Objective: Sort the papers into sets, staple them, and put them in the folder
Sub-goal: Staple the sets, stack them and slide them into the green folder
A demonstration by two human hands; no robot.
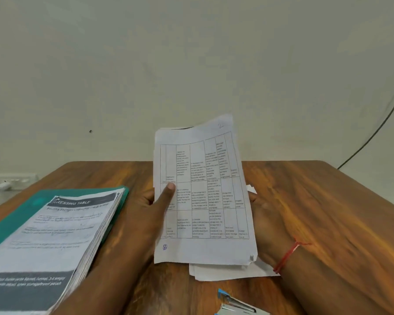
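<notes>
The stack (pixel 55 235) on the teal folder (pixel 14 221) at left is showing "DRESSING TABLE" (the D half hidden), and the sheaf (pixel 203 201) is bearing a handwritten "2" above a grid too small to read. The left hand (pixel 154 206) is pinching the sheaf upright over the table (pixel 328 212), thumb on its front; the right hand (pixel 263 215) is gripping its right edge, fingers hidden behind.

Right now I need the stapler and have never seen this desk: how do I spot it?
On the wooden table, look at its near edge, just below the papers held upright. The stapler lies there: the only shiny metal thing, with a blue end.
</notes>
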